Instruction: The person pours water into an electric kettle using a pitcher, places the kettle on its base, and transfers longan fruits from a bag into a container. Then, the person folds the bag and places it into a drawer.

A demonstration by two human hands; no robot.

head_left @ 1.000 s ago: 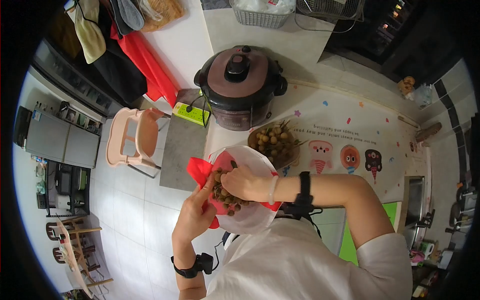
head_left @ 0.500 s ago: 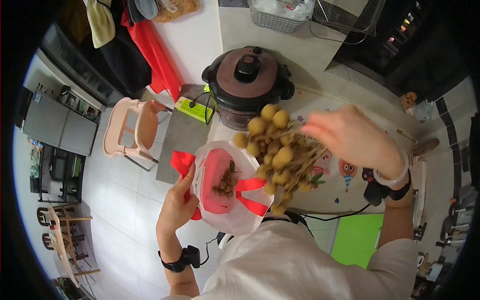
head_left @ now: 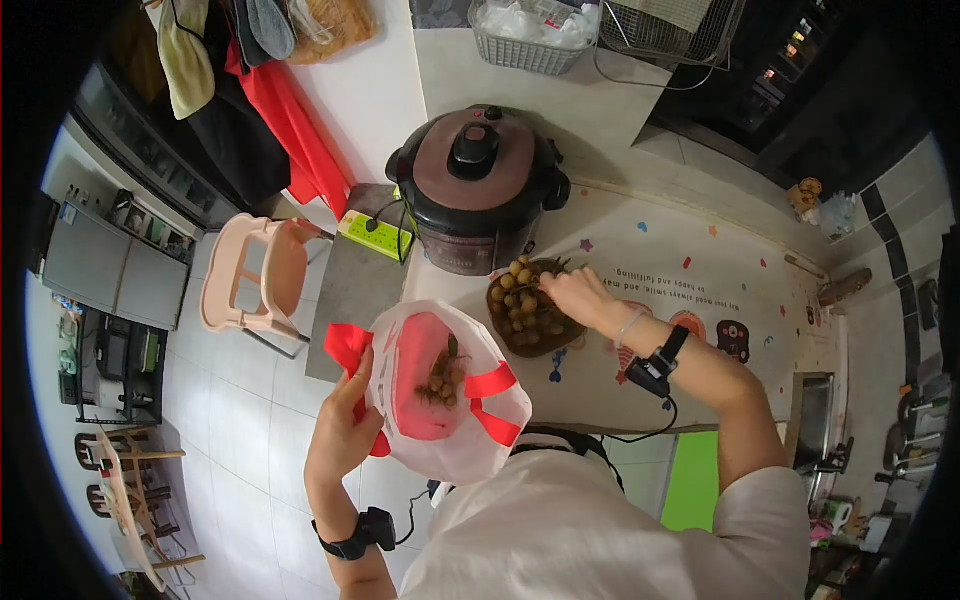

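My left hand (head_left: 343, 425) is closed round the red handle and rim of a white and red bag (head_left: 495, 425), which gapes open. Inside the bag lie some longans (head_left: 440, 382) on twigs with a green leaf. Over on the counter, a dark brown bowl (head_left: 545, 346) holds a bunch of longans (head_left: 522, 305). My right hand (head_left: 583, 297) is at the bowl's right rim, its fingers closed on the stems of that bunch; the fingertips are partly hidden.
A black and brown electric pressure cooker (head_left: 478, 190) stands behind the bowl. Left of it lies a green power strip (head_left: 375, 235). A pink chair (head_left: 262, 275) stands on the floor at left. A grey basket (head_left: 535, 50) is at the back.
My right hand has lowered the longan bunch from above the bag's right side into the bowl on the counter. My left hand still holds the bag.
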